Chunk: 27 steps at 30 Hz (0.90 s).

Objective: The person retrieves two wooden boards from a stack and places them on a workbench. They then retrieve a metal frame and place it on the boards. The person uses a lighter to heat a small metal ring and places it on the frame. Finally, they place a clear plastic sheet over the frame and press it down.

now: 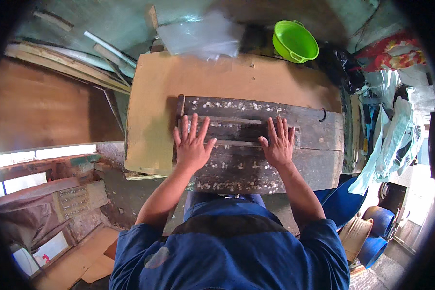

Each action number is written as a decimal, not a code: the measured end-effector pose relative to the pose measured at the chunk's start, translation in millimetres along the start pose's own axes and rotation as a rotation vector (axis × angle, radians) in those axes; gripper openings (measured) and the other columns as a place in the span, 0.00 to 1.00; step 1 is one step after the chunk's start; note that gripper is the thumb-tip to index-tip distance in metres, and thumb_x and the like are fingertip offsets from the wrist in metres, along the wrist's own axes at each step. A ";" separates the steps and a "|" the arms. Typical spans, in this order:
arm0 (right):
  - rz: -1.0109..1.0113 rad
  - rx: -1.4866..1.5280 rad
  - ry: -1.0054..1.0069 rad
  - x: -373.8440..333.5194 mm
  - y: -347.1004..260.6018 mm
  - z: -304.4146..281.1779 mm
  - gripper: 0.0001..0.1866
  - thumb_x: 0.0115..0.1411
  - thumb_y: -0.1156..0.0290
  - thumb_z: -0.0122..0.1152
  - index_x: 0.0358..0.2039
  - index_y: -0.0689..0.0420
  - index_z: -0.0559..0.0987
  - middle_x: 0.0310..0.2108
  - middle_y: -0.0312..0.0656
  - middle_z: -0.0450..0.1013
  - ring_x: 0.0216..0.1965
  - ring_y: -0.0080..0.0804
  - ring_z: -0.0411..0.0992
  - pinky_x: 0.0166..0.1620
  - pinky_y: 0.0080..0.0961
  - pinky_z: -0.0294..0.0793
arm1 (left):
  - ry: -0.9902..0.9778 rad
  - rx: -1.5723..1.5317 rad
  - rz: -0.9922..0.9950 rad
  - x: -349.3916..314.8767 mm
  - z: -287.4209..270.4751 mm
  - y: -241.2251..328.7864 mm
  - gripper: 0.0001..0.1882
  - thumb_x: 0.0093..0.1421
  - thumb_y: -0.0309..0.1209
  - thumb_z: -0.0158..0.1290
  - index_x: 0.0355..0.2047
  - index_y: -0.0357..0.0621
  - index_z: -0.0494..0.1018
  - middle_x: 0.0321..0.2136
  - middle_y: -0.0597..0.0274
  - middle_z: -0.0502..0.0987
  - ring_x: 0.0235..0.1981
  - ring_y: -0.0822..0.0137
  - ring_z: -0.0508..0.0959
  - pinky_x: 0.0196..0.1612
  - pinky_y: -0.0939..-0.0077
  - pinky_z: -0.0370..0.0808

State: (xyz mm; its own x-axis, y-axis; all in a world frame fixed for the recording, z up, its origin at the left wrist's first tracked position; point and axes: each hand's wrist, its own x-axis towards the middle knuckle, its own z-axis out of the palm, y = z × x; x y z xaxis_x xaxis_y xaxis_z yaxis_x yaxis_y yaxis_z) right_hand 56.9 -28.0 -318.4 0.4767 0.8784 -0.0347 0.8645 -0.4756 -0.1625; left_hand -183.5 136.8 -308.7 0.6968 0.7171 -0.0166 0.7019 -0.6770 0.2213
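Both hands spread flat, holding nothing: left hand (192, 143) and right hand (278, 143) press the narrow dark strip (237, 130) atop the stud-dotted dark board (256, 166) on the brown worktable (154, 96); strip seated, progress otherwise unclear.

Mid-frame: left hand (192, 145) and right hand (278, 144) flat on board (256, 166), atop table (154, 96); bowl (295, 41) upper right; plastic sheet (198, 36) at top centre.

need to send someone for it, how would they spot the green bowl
Start at the tan board the hands press on. Past its far right corner sits the green bowl. It is the only bright lime, round thing there, between clear plastic sheet and black bag.
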 end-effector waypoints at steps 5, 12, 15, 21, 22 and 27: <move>0.075 -0.047 0.031 -10.5 14.0 0.2 0.39 0.63 0.41 0.46 0.69 0.49 0.56 0.69 0.52 0.50 0.71 0.50 0.44 0.68 0.58 0.35 | -0.035 0.044 -0.042 -1.0 11.8 -16.0 0.37 0.63 0.56 0.45 0.70 0.66 0.49 0.71 0.56 0.44 0.71 0.47 0.41 0.66 0.34 0.40; 0.070 0.050 0.108 -14.5 19.7 2.8 0.40 0.62 0.41 0.47 0.68 0.51 0.57 0.68 0.53 0.50 0.70 0.51 0.45 0.68 0.57 0.36 | -0.031 0.055 -0.049 -2.5 18.5 -15.3 0.38 0.62 0.55 0.47 0.70 0.66 0.49 0.71 0.56 0.44 0.71 0.46 0.42 0.63 0.30 0.45; 0.085 0.091 0.064 -14.7 21.4 -3.4 0.40 0.62 0.40 0.46 0.68 0.52 0.56 0.68 0.53 0.49 0.71 0.51 0.43 0.68 0.57 0.36 | -0.070 0.035 -0.066 -0.9 19.8 -15.8 0.39 0.61 0.55 0.48 0.70 0.67 0.48 0.71 0.57 0.43 0.71 0.47 0.42 0.63 0.30 0.46; 0.080 0.154 0.164 -19.6 26.5 -4.1 0.41 0.61 0.39 0.46 0.67 0.53 0.58 0.67 0.54 0.51 0.70 0.52 0.46 0.68 0.57 0.39 | -0.090 0.043 -0.068 -0.5 21.9 -17.5 0.40 0.62 0.54 0.48 0.70 0.69 0.44 0.72 0.60 0.40 0.71 0.49 0.40 0.65 0.32 0.41; 0.085 0.168 0.181 -21.8 28.6 -5.6 0.41 0.61 0.39 0.46 0.66 0.53 0.58 0.67 0.53 0.52 0.70 0.52 0.45 0.68 0.57 0.40 | -0.085 0.040 -0.059 1.0 24.6 -17.5 0.40 0.62 0.54 0.48 0.70 0.69 0.44 0.72 0.61 0.40 0.72 0.49 0.39 0.65 0.33 0.40; 0.115 0.298 0.362 -41.1 56.5 -44.5 0.31 0.59 0.56 0.57 0.62 0.51 0.66 0.60 0.51 0.61 0.62 0.50 0.57 0.66 0.55 0.47 | -0.133 0.116 -0.147 -0.3 15.3 -7.7 0.40 0.62 0.54 0.48 0.71 0.70 0.43 0.72 0.61 0.38 0.72 0.51 0.36 0.66 0.33 0.34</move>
State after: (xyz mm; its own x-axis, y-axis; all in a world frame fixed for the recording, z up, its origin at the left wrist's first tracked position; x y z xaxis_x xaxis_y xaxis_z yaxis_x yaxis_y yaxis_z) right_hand 93.2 -93.1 -282.3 0.6373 0.7227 0.2675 0.7447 -0.4883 -0.4550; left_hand -186.9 139.2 -325.4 0.5939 0.7861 -0.1709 0.8041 -0.5871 0.0938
